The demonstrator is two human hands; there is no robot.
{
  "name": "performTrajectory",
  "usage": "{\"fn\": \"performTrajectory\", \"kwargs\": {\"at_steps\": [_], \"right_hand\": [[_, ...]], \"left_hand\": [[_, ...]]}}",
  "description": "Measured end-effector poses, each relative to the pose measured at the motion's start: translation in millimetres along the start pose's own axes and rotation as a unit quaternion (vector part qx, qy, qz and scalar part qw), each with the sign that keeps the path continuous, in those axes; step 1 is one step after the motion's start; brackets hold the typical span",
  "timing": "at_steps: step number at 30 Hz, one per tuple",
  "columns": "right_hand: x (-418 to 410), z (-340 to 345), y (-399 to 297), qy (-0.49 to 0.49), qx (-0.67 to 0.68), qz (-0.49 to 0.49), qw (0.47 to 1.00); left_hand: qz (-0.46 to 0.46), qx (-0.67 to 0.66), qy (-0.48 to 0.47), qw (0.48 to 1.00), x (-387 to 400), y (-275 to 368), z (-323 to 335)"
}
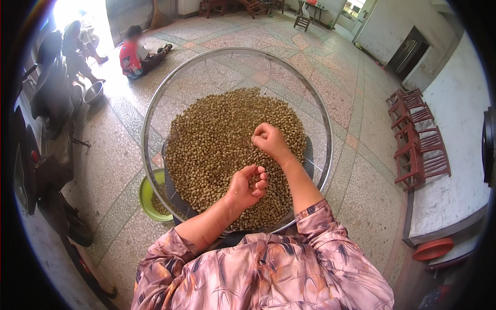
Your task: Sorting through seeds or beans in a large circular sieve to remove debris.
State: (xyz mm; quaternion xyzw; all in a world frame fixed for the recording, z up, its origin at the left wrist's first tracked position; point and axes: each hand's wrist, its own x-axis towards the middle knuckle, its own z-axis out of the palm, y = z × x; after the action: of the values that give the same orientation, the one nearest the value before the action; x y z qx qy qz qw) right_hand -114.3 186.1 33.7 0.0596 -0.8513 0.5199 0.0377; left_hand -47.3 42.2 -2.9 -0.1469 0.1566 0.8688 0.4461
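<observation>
A large round wire-mesh sieve with a metal rim (330, 135) lies before me, holding a broad heap of small greenish-brown beans or seeds (217, 128). My left hand (249, 186) is over the near middle of the heap, palm turned up and fingers curled; a few beans seem to lie within them. Farther out and to the right, my right hand (270, 140) is just above or at the heap's surface, its thumb and fingertips pinched together. Whether something small is between those fingertips cannot be told. Under the sieve's left edge a green basin (146, 197) holds more beans.
A person in a red top (131, 58) sits on the floor at the upper left, near another seated person (75, 50) and a metal bowl (93, 93). A motorcycle stands along the left side. Reddish wooden chairs (410, 155) and a red basin (433, 248) are at the right wall.
</observation>
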Motion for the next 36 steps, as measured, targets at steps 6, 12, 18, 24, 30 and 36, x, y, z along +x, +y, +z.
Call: {"fn": "performTrajectory", "kwargs": {"at_steps": [6, 12, 18, 24, 30, 36], "right_hand": [[-11, -25, -28, -0.273, 0.255, 0.047, 0.926], [0, -11, -12, -0.027, 0.112, 0.051, 0.992], [-1, -1, 6, 0.024, -0.179, -0.059, 0.982], [-5, -9, -4, -0.013, -0.321, 0.017, 0.947], [-5, -12, -6, -0.021, -0.277, 0.012, 0.961], [-8, -14, -19, -0.08, -0.3, 0.039, 0.95]], "left_hand": [[0.025, -0.027, 0.034, 0.999, -5, 1, 6], [0.014, -0.025, -0.003, 1.0, -1, 0, -1], [0.015, -0.002, 0.003, 1.0, -3, 0, 1], [0.012, 0.001, 0.0, 1.0, -4, 1, 1], [0.016, 0.01, 0.008, 1.0, -4, 0, 2], [0.012, 0.002, -0.003, 1.0, -3, 1, 1]]}}
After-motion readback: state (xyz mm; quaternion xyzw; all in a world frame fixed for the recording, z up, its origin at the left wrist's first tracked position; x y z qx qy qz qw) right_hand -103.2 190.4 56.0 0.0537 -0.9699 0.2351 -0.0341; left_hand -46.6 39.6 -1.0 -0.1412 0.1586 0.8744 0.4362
